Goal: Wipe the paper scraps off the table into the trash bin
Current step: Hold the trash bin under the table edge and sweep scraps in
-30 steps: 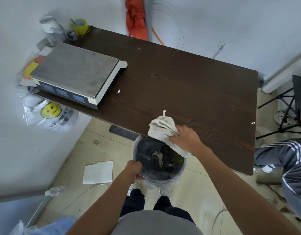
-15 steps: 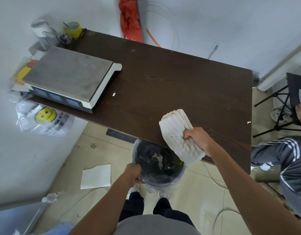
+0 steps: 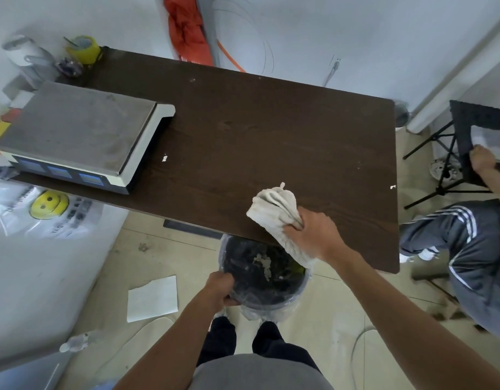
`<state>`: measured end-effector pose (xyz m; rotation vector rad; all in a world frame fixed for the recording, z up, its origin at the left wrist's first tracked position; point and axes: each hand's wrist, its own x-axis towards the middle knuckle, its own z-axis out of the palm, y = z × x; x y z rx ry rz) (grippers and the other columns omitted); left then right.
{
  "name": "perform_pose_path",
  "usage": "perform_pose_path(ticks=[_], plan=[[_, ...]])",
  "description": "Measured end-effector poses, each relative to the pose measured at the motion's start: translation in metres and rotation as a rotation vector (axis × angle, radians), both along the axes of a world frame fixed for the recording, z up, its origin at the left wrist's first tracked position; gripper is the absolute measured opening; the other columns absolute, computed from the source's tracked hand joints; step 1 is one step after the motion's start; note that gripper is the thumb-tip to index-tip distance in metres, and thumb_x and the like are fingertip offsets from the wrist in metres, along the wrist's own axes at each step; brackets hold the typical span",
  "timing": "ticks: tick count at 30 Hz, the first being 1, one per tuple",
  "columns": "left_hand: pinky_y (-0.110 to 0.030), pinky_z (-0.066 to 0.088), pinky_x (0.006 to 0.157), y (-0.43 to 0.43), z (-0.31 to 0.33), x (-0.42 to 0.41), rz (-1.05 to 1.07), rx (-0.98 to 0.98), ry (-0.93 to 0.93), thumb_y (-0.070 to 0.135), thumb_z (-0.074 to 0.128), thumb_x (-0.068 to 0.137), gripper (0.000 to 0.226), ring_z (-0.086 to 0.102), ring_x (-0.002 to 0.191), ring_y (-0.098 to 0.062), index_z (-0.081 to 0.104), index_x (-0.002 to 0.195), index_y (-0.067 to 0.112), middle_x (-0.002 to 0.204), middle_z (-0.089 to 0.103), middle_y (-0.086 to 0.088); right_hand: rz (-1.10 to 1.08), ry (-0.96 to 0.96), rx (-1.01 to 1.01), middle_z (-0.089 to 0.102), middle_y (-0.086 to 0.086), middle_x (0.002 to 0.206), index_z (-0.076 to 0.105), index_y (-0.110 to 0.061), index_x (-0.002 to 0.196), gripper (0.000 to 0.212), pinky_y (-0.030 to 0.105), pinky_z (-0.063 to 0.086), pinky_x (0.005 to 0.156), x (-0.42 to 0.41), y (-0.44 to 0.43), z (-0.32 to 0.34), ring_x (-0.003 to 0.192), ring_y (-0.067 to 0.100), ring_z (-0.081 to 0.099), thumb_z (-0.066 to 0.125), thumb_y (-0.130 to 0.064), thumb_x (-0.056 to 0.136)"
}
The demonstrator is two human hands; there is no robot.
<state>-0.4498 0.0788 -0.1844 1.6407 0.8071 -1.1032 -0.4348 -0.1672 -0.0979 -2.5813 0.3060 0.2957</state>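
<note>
Dark brown wood grain covers the table [image 3: 271,130] that fills the middle of your view. At its near edge your right hand [image 3: 313,235] grips a bunched white cloth [image 3: 272,213], fingers curled into its folds. The cloth lies partly on the tabletop and partly past the edge, its lower end hanging over the rim of the trash bin [image 3: 274,304].

The bin, lined with a clear plastic bag, sits just below the table's near edge, in front of your feet. Your left hand [image 3: 219,285] clasps its near-left rim, fingers hooked over into the opening. Pale paper bits [image 3: 264,263] lie on the dark contents inside.

One small white scrap [image 3: 164,158] rests on the table left of centre, just beside the electronic scale [image 3: 80,130] and well apart from the cloth. A tinier scrap [image 3: 392,187] sits at the table's right edge.

The scale takes up the left end of the table, with a yellow tape roll [image 3: 84,49] at the far-left corner. A white paper sheet [image 3: 152,298] lies on the floor left of the bin. On the right, another person in grey striped trousers [image 3: 468,249] is near a black folding stand [image 3: 454,153].
</note>
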Motion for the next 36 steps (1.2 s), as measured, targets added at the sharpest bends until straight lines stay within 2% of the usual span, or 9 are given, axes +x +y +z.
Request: perform_pose_path(ticks=[5,8,13,20,23,26,28,31,36], plan=[[-0.031,0.059,0.048,-0.003,0.005,0.001,0.007,0.007,-0.007,0.001,0.046,0.099,0.025,0.071,0.091,-0.036,0.06,0.12,0.0,0.11,0.068,-0.022,0.234,-0.03,-0.158,0.054,0.0,0.107,0.055,-0.019,0.12,0.048,0.031,0.041,0.079,-0.01,0.018,-0.036,0.096,0.021,0.054,0.06,-0.052,0.086],[-0.031,0.059,0.048,0.0,0.006,0.002,0.015,0.007,-0.004,0.0,0.045,0.099,0.027,0.07,0.094,-0.037,0.059,0.121,0.0,0.114,0.066,-0.023,0.202,-0.023,-0.14,0.051,0.003,0.117,0.053,-0.021,0.123,0.054,0.037,0.047,0.087,-0.009,0.024,-0.046,0.105,0.023,0.053,0.064,-0.055,0.082],[-0.033,0.06,0.049,0.002,0.004,0.003,0.022,0.017,-0.003,-0.002,0.042,0.099,0.03,0.07,0.093,-0.038,0.058,0.124,-0.002,0.114,0.066,-0.023,0.206,-0.068,-0.223,0.057,0.004,0.105,0.047,-0.017,0.124,0.044,0.035,0.045,0.066,0.0,0.025,-0.041,0.093,0.027,0.061,0.058,-0.044,0.091],[-0.034,0.06,0.051,0.002,0.006,0.005,0.009,0.026,0.007,-0.003,0.043,0.099,0.03,0.07,0.094,-0.038,0.058,0.125,-0.001,0.115,0.066,-0.022,0.11,-0.119,-0.241,0.056,0.003,0.1,0.045,-0.018,0.121,0.039,0.032,0.04,0.064,0.021,-0.001,-0.026,0.087,0.026,0.061,0.06,-0.037,0.091],[-0.034,0.061,0.052,0.001,0.006,0.005,-0.003,0.027,0.01,-0.001,0.043,0.1,0.029,0.07,0.095,-0.037,0.058,0.124,0.0,0.115,0.066,-0.022,0.106,-0.07,-0.234,0.055,0.002,0.103,0.046,-0.019,0.121,0.041,0.034,0.044,0.07,0.021,-0.009,-0.027,0.093,0.024,0.06,0.061,-0.041,0.089],[-0.034,0.06,0.052,0.0,0.005,0.004,-0.001,0.022,0.016,-0.002,0.043,0.099,0.029,0.069,0.097,-0.038,0.058,0.124,0.0,0.116,0.065,-0.022,0.082,0.085,-0.22,0.051,0.006,0.121,0.042,-0.019,0.133,0.064,0.043,0.047,0.094,0.013,-0.01,-0.039,0.113,0.028,0.053,0.065,-0.051,0.083],[-0.035,0.061,0.053,0.0,0.004,0.004,0.003,0.02,0.019,-0.002,0.043,0.099,0.03,0.069,0.099,-0.039,0.058,0.125,0.0,0.117,0.065,-0.022,0.045,0.096,-0.187,0.05,0.007,0.126,0.039,-0.017,0.137,0.07,0.045,0.047,0.097,0.009,-0.007,-0.044,0.116,0.029,0.052,0.067,-0.051,0.082],[-0.034,0.061,0.052,-0.001,0.007,0.003,-0.003,0.024,0.02,-0.003,0.043,0.099,0.029,0.068,0.098,-0.038,0.057,0.124,0.0,0.118,0.065,-0.022,0.053,0.095,-0.149,0.055,0.007,0.117,0.044,-0.015,0.131,0.057,0.039,0.049,0.084,0.013,-0.005,-0.044,0.105,0.027,0.057,0.065,-0.043,0.086],[-0.033,0.06,0.05,-0.005,0.009,0.003,-0.011,0.032,0.025,-0.003,0.045,0.099,0.028,0.069,0.095,-0.037,0.058,0.124,0.0,0.115,0.065,-0.022,-0.002,0.287,0.089,0.063,0.0,0.099,0.051,-0.02,0.118,0.039,0.033,0.048,0.073,0.025,-0.017,-0.03,0.086,0.02,0.06,0.062,-0.038,0.086]])
